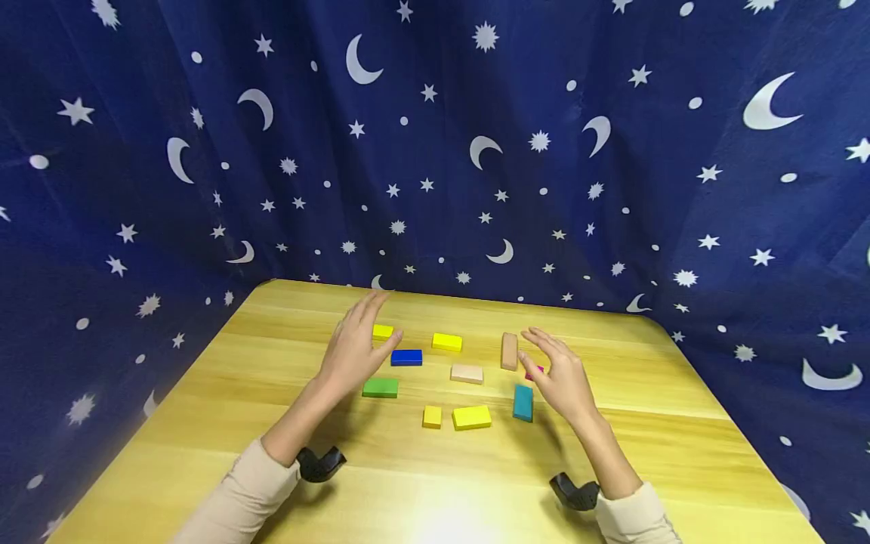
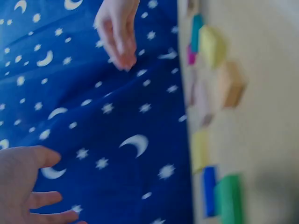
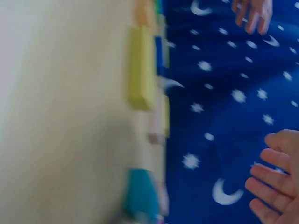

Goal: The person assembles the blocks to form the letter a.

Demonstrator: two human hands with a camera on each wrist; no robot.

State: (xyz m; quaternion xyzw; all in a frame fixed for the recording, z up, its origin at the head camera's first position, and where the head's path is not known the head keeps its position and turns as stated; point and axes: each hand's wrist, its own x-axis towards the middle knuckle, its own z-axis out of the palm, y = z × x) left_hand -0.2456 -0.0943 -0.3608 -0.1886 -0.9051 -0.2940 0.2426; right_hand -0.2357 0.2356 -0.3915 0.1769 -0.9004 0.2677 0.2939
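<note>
Both hands hover above a wooden table, holding nothing. My left hand [image 1: 355, 344], fingers extended, is over the left side, nearest the green block [image 1: 381, 387], the blue block [image 1: 406, 357] and a yellow block [image 1: 383, 332] that it partly covers. On the right, my right hand [image 1: 561, 372] has its fingers spread loosely near the teal block [image 1: 522, 403], a tan block [image 1: 509, 351] and a magenta block [image 1: 535, 372], which is partly hidden. Between the hands lie a pale wooden block [image 1: 467, 373], a yellow block [image 1: 447, 342], a longer yellow block [image 1: 472, 417] and a small orange-yellow block [image 1: 432, 416].
The light wooden table [image 1: 612, 468] has its far edge against a dark blue curtain [image 1: 435, 151] printed with moons and stars. Each wrist wears a black camera mount, one on the left [image 1: 321, 464] and one on the right [image 1: 575, 492].
</note>
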